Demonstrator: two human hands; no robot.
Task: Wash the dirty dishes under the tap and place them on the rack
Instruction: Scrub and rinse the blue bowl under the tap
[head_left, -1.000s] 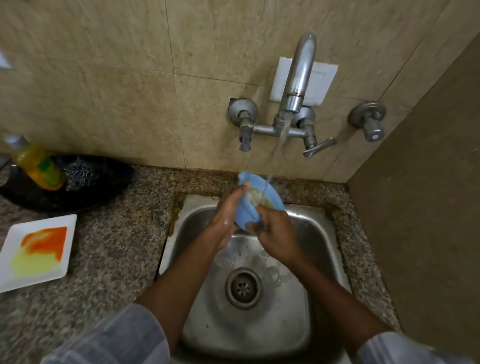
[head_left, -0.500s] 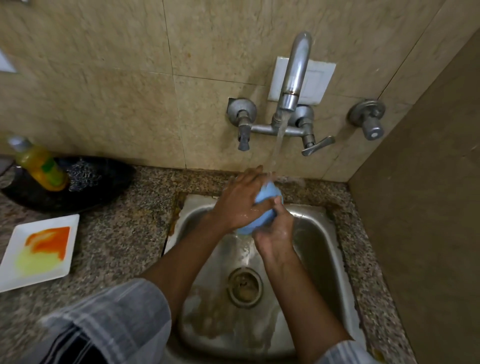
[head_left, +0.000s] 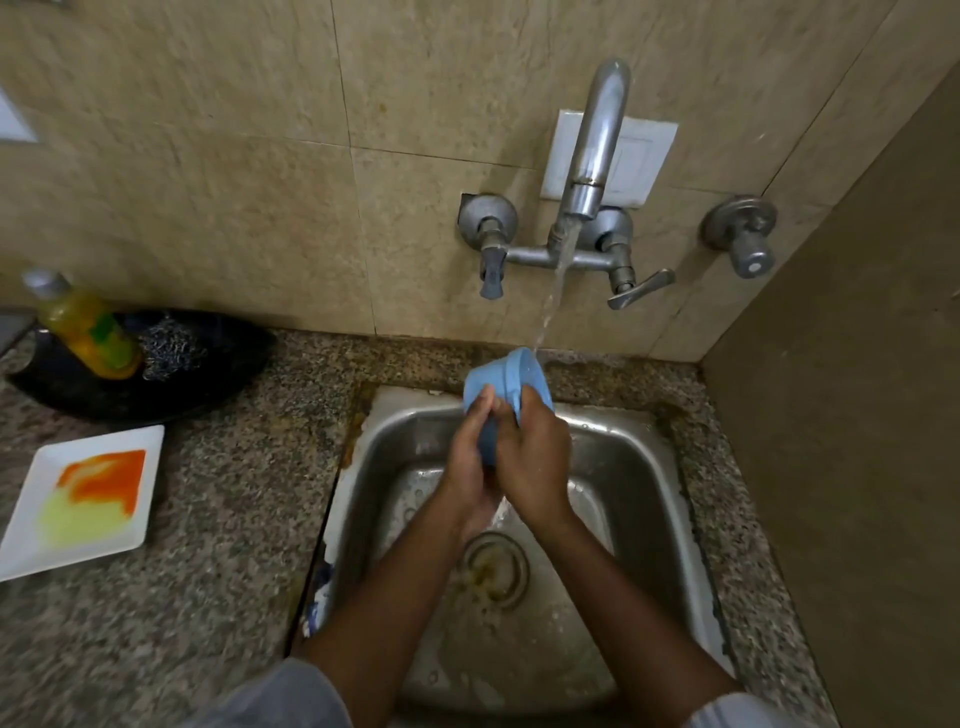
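We see the blue bowl (head_left: 503, 387) tipped on edge just above both sets of fingers, left hand (head_left: 470, 457) and right hand (head_left: 535, 457) curled round it, stream (head_left: 553, 291) hitting its far rim.

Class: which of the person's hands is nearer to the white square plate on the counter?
Left. The left hand grips the blue bowl on the side toward the white square plate; the right hand grips it on the far side.

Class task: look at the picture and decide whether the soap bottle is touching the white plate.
Apart. The head view shows the soap bottle standing in the black tray, with bare granite between that tray and the white plate.
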